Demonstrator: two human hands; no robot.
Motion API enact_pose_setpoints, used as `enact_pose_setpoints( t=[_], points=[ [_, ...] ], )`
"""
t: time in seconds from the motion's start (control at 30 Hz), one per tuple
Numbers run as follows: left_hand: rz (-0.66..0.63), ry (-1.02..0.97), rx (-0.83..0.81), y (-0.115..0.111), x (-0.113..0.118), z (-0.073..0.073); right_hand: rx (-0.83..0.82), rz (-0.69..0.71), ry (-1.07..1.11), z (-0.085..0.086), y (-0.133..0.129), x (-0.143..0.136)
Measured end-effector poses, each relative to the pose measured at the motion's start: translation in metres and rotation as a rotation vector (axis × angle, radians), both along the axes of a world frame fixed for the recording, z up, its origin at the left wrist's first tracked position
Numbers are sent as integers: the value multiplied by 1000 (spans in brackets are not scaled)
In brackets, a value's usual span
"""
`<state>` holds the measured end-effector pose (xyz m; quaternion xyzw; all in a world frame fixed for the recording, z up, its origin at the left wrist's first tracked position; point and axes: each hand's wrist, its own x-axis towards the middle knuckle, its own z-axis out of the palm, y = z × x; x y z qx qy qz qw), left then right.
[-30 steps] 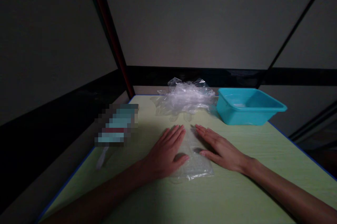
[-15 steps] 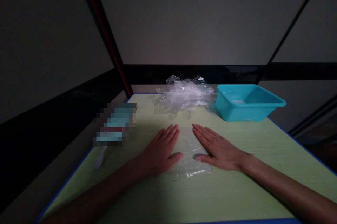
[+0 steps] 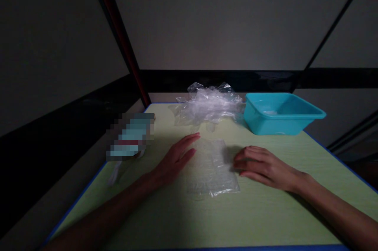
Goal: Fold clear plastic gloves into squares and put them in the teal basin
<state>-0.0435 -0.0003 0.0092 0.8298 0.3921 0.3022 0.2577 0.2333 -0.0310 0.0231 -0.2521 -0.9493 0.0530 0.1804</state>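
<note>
A clear plastic bag (image 3: 214,170) lies flat in the middle of the table, with shiny creases along its near edge. My left hand (image 3: 175,160) is tilted on its side at the bag's left edge, thumb and fingers apart, holding nothing. Whether its fingertips touch the plastic I cannot tell. To the right of the bag, my right hand (image 3: 262,166) hovers just above the table with its fingers loosely bent and a gap between thumb and fingers. Nothing shows in it.
A crumpled heap of clear plastic bags (image 3: 209,105) sits at the table's far edge. Beside it stands a turquoise plastic basin (image 3: 274,125). A pixelated object (image 3: 130,137) lies at the left edge. The light green table (image 3: 206,223) has blue edging; walls rise behind and left.
Both hands have come off the flat bag and moved apart. The left one has turned onto its side; the right one has shifted right and curled its fingers. More of the bag shows.
</note>
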Motion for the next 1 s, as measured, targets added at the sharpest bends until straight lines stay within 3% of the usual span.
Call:
enact_pose_setpoints(
  t=[0.27,0.5,1.0],
  points=[
    [31,-281,-176,4,3,-4,68,77,-89,6,-21,-10],
    [30,-294,-188,4,5,-3,94,120,-194,2,-23,-8],
    [5,-312,-230,6,5,-6,227,164,-209,-2,-29,-10]
  ],
)
